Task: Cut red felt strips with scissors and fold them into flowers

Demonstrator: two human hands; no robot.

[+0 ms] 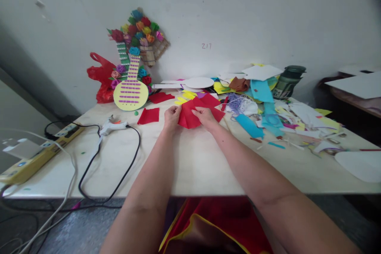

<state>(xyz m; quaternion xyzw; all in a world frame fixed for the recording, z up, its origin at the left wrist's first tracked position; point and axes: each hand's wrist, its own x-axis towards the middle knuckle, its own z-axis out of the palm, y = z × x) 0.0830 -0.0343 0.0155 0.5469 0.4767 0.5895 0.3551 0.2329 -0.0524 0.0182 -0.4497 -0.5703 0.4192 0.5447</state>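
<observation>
Both my hands reach out over a pale table (190,166) and hold a sheet of red paper (190,117). My left hand (172,116) pinches the sheet's left edge. My right hand (204,116) rests on the paper's middle with its fingers closed over a fold. More red pieces lie just behind, one large (210,101) and one small square (149,115) to the left. A further red scrap (160,97) sits near the wall.
A white glue gun (113,127) with a black cord lies left, beside a yellow power strip (38,154). A paper guitar with paper flowers (132,67) leans on the wall. Coloured paper scraps (268,107) and a dark green jar (287,81) crowd the right.
</observation>
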